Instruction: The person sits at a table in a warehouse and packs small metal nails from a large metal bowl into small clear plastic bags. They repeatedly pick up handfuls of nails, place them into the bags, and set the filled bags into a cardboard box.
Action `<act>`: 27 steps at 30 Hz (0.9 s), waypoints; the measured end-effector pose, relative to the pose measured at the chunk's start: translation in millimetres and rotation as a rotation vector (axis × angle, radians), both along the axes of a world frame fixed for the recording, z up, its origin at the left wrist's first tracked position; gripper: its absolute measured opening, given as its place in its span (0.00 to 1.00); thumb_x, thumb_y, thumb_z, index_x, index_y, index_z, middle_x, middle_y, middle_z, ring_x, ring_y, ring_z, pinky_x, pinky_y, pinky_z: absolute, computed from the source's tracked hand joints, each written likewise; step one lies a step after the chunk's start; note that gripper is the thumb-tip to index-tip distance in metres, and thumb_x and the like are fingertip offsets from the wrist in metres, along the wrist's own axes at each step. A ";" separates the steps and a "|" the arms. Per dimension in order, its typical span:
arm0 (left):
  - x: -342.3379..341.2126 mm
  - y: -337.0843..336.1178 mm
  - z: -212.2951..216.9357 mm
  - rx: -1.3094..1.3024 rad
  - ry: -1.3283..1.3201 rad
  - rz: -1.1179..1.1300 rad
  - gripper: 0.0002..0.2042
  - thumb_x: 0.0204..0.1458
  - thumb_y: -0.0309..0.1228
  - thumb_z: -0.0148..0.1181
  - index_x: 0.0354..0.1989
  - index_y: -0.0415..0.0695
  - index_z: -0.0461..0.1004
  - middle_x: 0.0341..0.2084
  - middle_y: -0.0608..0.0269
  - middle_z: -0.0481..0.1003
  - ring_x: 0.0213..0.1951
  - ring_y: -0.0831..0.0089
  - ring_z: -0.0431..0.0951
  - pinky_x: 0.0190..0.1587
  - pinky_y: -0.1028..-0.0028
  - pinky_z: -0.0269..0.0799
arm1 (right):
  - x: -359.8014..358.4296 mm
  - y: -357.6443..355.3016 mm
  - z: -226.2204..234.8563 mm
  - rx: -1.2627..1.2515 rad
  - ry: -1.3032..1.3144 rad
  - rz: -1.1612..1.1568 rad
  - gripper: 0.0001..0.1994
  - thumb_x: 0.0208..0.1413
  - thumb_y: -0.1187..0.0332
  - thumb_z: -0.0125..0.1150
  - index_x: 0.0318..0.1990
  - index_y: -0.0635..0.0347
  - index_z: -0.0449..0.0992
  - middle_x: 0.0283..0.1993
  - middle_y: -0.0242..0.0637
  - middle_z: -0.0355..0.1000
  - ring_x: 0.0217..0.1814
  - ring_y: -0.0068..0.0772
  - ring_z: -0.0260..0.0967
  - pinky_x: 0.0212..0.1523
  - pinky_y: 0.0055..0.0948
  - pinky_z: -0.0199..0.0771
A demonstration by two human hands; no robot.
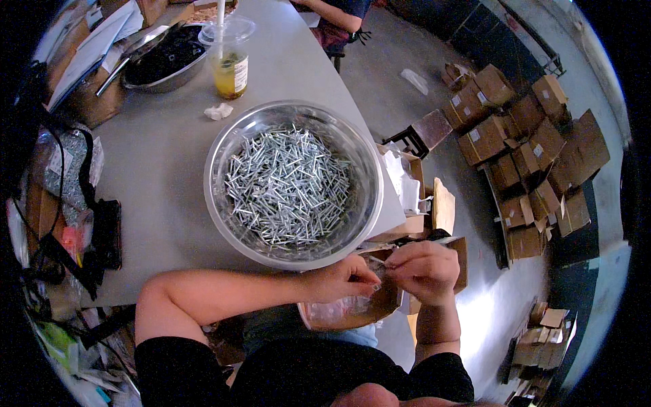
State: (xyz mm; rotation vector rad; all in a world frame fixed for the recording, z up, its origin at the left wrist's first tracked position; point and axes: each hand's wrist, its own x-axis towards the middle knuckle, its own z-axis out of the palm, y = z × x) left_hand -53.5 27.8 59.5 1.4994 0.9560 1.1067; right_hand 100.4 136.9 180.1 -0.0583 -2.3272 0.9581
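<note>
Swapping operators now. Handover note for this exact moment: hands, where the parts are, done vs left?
Left hand: closed, pinching at a small clear plastic bag just off the table's near edge.
Right hand: closed on the same bag from the other side; a screw or two show between the hands.
Steel bowl on the grey table: still heaped with loose silver screws.
Below the hands: an open cardboard box holding what look like clear bags; contents are hard to make out.
Done: count cannot be read from here.
Left: the bowl's bulk of screws.
</note>
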 end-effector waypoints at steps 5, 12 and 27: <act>1.3 -1.3 12.5 -0.174 -0.106 -0.013 0.11 0.50 0.31 0.66 0.35 0.36 0.77 0.31 0.60 0.78 0.35 0.74 0.76 0.39 0.74 0.71 | 16.3 3.1 -11.2 -0.239 -0.108 -0.036 0.06 0.40 0.79 0.70 0.24 0.60 0.78 0.32 0.41 0.78 0.33 0.35 0.78 0.35 0.29 0.78; -2.4 1.0 14.3 -0.183 0.018 -0.082 0.14 0.48 0.37 0.70 0.32 0.38 0.76 0.27 0.62 0.77 0.34 0.78 0.74 0.38 0.74 0.71 | 25.0 -1.8 -21.3 -0.140 -0.237 -0.064 0.07 0.40 0.79 0.70 0.29 0.59 0.79 0.35 0.40 0.79 0.35 0.36 0.78 0.35 0.28 0.77; 10.2 -7.3 -0.1 0.034 -0.191 -0.117 0.19 0.54 0.39 0.63 0.48 0.39 0.71 0.39 0.56 0.75 0.41 0.69 0.73 0.45 0.68 0.69 | 9.1 -31.1 -40.5 -0.324 -0.062 -0.019 0.06 0.45 0.79 0.65 0.32 0.60 0.79 0.38 0.40 0.78 0.43 0.44 0.75 0.49 0.38 0.73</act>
